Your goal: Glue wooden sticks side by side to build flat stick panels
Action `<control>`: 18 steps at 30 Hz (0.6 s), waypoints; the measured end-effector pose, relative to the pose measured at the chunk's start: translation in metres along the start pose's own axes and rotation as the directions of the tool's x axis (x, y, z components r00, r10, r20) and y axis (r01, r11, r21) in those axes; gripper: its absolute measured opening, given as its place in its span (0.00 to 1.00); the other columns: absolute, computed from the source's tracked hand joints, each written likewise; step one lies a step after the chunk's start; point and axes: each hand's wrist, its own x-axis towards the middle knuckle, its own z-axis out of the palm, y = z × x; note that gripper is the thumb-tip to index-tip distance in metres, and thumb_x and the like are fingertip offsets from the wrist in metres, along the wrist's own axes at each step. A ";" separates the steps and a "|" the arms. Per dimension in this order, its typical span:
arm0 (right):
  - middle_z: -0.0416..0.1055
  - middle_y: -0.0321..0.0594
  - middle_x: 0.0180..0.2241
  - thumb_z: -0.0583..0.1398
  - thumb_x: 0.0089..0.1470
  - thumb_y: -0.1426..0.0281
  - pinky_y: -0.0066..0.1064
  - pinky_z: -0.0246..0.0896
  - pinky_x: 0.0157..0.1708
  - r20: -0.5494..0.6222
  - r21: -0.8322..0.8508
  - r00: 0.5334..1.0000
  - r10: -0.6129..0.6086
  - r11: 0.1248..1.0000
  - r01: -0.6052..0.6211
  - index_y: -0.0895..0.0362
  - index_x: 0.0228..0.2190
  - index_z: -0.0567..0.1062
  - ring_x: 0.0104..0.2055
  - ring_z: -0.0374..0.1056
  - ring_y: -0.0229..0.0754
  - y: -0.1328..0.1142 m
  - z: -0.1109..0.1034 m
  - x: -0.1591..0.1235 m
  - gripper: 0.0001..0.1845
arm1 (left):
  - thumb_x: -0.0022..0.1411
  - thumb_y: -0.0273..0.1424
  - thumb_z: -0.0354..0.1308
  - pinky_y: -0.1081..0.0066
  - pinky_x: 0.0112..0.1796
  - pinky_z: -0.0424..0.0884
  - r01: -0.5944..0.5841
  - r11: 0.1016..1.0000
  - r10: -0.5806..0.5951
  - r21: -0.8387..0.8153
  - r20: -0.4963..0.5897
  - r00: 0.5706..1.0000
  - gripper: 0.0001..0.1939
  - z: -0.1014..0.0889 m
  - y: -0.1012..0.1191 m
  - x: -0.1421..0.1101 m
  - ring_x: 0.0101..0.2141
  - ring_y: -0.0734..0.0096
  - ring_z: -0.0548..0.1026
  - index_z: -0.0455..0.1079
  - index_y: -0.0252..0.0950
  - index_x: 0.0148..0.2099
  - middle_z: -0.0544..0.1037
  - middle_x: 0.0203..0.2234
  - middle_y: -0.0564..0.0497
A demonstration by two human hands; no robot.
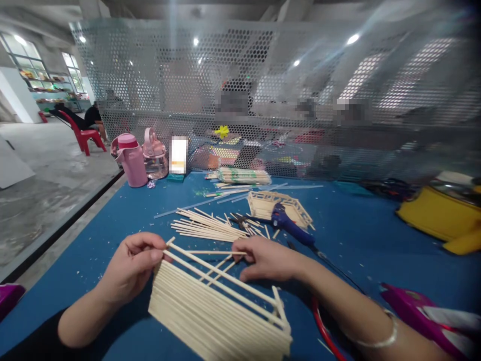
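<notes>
My left hand (pixel 130 271) is closed on the upper left corner of a panel of wooden sticks (pixel 214 306). The panel is a flat row of sticks laid side by side, with spaced rails and a short upright along its far edge. My right hand (pixel 265 258) pinches the end of a thin wooden stick (pixel 216 252) just beyond those rails. Crossed sticks (pixel 220 271) show between the rails and my right fingers. Loose wooden sticks (pixel 206 224) lie fanned out on the table behind the panel.
A blue glue gun (pixel 291 225) rests against a small stick-built tray (pixel 278 205). Packaged sticks (pixel 244 175), a pink jug (pixel 133 163), a clear bottle (pixel 156 160) and a phone (pixel 179 154) stand or lie before the perforated metal screen (pixel 180 90). A yellow bag (pixel 436 210) sits right.
</notes>
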 end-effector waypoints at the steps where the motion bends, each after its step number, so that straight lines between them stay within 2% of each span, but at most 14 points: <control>1: 0.59 0.27 0.18 0.65 0.39 0.68 0.22 0.44 0.19 0.017 -0.012 1.000 -0.020 1.000 0.020 0.55 0.25 0.71 0.21 0.55 0.32 0.001 0.002 -0.002 0.08 | 0.35 0.31 0.70 0.77 0.22 0.68 0.008 1.000 -0.008 -0.003 0.012 1.000 0.09 -0.002 0.004 0.000 0.18 0.73 0.74 0.75 0.37 0.23 0.77 0.16 0.53; 2: 0.59 0.28 0.17 0.63 0.42 0.68 0.22 0.44 0.20 0.018 -0.030 0.999 -0.031 0.999 0.032 0.55 0.23 0.71 0.21 0.55 0.32 0.002 0.005 -0.003 0.05 | 0.35 0.31 0.70 0.77 0.21 0.68 0.010 1.000 -0.009 -0.007 0.024 1.000 0.09 -0.003 0.007 0.000 0.17 0.73 0.73 0.74 0.38 0.22 0.77 0.15 0.53; 5: 0.64 0.31 0.19 0.58 0.49 0.68 0.23 0.47 0.23 -0.035 -0.075 0.999 -0.033 0.997 0.030 0.56 0.22 0.70 0.24 0.59 0.35 0.003 0.012 0.001 0.08 | 0.35 0.31 0.70 0.77 0.19 0.66 0.029 1.000 -0.028 -0.010 0.070 0.997 0.09 -0.003 0.009 0.000 0.16 0.74 0.72 0.74 0.38 0.22 0.76 0.14 0.54; 9: 0.71 0.37 0.29 0.57 0.51 0.66 0.26 0.50 0.27 -0.116 -0.116 0.993 -0.015 0.993 0.002 0.54 0.33 0.70 0.30 0.64 0.39 0.002 0.015 0.010 0.07 | 0.37 0.32 0.69 0.77 0.21 0.66 0.061 0.998 -0.062 0.020 0.107 0.992 0.09 0.000 -0.003 0.001 0.18 0.74 0.72 0.74 0.36 0.24 0.77 0.16 0.52; 13: 0.73 0.38 0.29 0.55 0.52 0.64 0.27 0.51 0.29 -0.146 -0.164 0.989 0.022 0.985 -0.046 0.52 0.31 0.71 0.33 0.67 0.43 -0.001 0.017 0.015 0.06 | 0.38 0.32 0.69 0.80 0.19 0.61 0.124 0.990 -0.128 0.065 0.051 0.990 0.11 0.005 -0.013 0.003 0.16 0.79 0.69 0.74 0.34 0.25 0.78 0.17 0.50; 15: 0.74 0.41 0.29 0.53 0.54 0.64 0.29 0.51 0.29 -0.194 -0.178 0.977 0.085 0.977 -0.120 0.53 0.29 0.71 0.34 0.68 0.45 -0.003 0.020 0.021 0.09 | 0.36 0.32 0.70 0.80 0.19 0.60 0.167 0.983 -0.167 0.071 -0.002 0.986 0.12 0.008 -0.015 0.004 0.15 0.79 0.68 0.74 0.33 0.25 0.78 0.18 0.49; 18: 0.74 0.48 0.32 0.49 0.57 0.65 0.31 0.51 0.29 -0.293 -0.156 0.935 0.197 0.956 -0.250 0.55 0.32 0.70 0.34 0.69 0.48 -0.006 0.027 0.033 0.12 | 0.34 0.31 0.71 0.79 0.21 0.63 0.192 0.981 -0.189 0.022 -0.084 0.978 0.14 0.015 -0.019 0.005 0.18 0.76 0.71 0.73 0.32 0.26 0.78 0.19 0.49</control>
